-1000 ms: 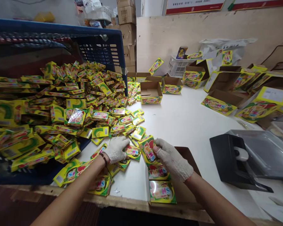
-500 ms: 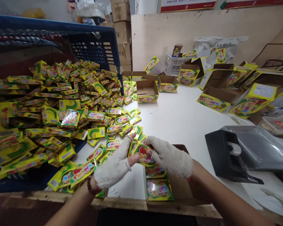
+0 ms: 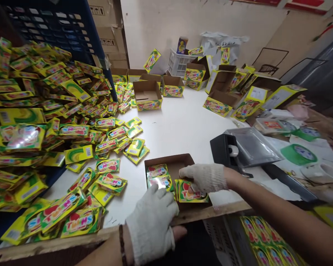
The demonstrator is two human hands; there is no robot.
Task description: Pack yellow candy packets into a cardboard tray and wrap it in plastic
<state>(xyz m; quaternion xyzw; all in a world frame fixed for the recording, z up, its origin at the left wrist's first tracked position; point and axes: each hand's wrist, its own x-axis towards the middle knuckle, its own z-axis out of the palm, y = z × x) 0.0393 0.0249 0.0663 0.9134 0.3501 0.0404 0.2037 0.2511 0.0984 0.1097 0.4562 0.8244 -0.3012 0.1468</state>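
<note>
The gloved left hand [image 3: 154,221] was positioned palm down at the front left corner of the near carton [image 3: 180,160]; whether its fingers gripped the carton or a packet could not be determined. The gloved right hand [image 3: 207,176] held a printed packet [image 3: 191,195] in a narrow grip, thumb over the face, inside the near carton at its right side. Two seated packets [image 3: 159,181] occupied the carton's left side. Loose packets [image 3: 72,218] lay on the white table [image 3: 180,127] to the carton's left. A black tape dispenser [image 3: 220,147] stood beyond the carton's right side. A brown-lined display box [image 3: 148,104] and a white basket [image 3: 177,64] stood farther behind the carton.
</note>
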